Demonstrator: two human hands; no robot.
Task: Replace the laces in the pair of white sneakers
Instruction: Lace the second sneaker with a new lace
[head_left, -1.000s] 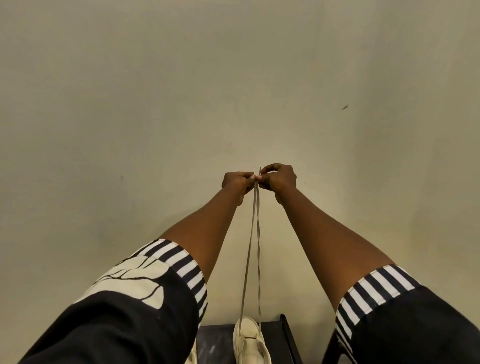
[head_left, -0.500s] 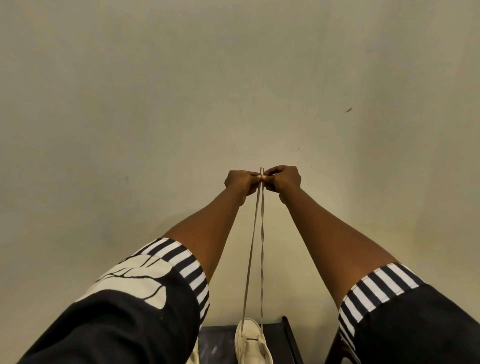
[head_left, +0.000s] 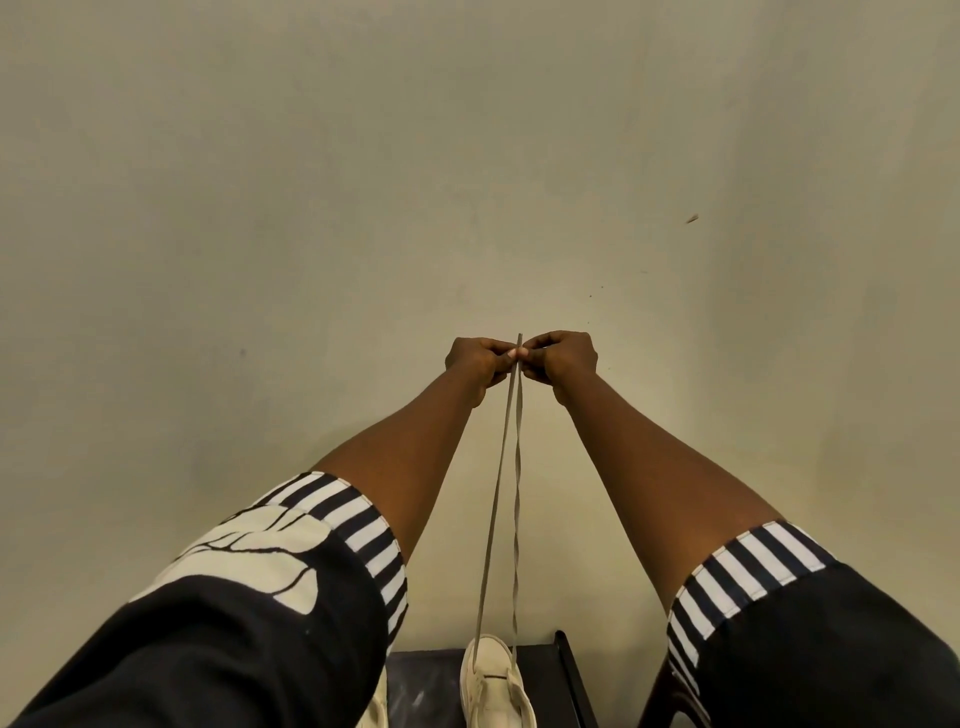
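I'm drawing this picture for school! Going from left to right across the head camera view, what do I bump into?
left striped sleeve → left hand → lace, pinched by both hands → right hand → right striped sleeve

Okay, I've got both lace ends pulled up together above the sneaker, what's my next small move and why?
Probably lower both hands and begin crossing the ends for the next row. The left hand and right hand pinch the two lace strands together, taut up from the white sneaker, and the ends seem to meet level, so the lengths look evened.
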